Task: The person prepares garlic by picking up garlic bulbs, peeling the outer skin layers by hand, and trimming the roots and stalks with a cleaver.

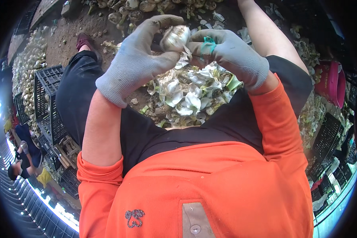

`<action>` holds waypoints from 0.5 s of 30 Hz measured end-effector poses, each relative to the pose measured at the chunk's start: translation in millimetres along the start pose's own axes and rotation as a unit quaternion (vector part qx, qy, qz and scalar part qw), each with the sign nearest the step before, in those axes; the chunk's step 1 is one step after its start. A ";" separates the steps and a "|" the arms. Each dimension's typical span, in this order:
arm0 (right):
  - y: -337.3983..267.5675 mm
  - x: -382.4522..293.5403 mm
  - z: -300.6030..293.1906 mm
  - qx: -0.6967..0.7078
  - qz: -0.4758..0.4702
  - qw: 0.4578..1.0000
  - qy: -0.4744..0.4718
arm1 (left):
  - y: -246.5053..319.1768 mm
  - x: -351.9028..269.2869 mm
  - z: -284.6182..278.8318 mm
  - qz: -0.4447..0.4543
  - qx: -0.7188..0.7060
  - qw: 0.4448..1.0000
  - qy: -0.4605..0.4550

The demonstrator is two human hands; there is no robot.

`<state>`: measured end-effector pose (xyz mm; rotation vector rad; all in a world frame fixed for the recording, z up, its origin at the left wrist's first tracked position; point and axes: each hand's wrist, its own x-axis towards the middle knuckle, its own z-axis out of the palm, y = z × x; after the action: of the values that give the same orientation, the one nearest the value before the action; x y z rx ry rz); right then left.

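Between the fingers and thumb of my gloved left hand (142, 56) is a garlic bulb (176, 38) with whitish, partly dirty skin. My right hand (229, 53), in a matching grey glove with green tape round a finger, pinches loose papery skin (186, 55) at the bulb's lower right side. Its fingertips are partly hidden, so the exact grip is hard to make out. Below both hands, a heap of peeled garlic skins (193, 95) lies on the ground between my legs. More unpeeled bulbs (135, 15) with stalks are piled beyond my hands.
Black plastic crates (50, 104) stand at the left beside a long heap of garlic bulbs (32, 62). A pink bucket (330, 83) and another black crate (327, 136) are at the right. A co-worker (20, 166) is at the far left.
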<state>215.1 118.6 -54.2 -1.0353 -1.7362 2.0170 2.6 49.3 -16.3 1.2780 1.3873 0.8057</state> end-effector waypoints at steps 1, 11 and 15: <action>-1.1 0.2 1.0 0.020 0.018 1.000 -0.004 | 3.5 -2.0 2.5 -0.020 0.000 1.000 -0.013; -10.5 -5.2 -2.0 0.210 0.045 0.977 -0.006 | -9.7 2.4 -8.0 0.031 -0.251 0.967 -0.037; 0.0 -3.9 -20.0 0.148 0.028 0.987 0.054 | -12.5 5.1 -11.2 0.014 -0.359 0.933 -0.035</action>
<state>231.3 130.9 -53.3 -1.0807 -1.3157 2.1276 -10.9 53.5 -26.6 0.7393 0.8793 1.1384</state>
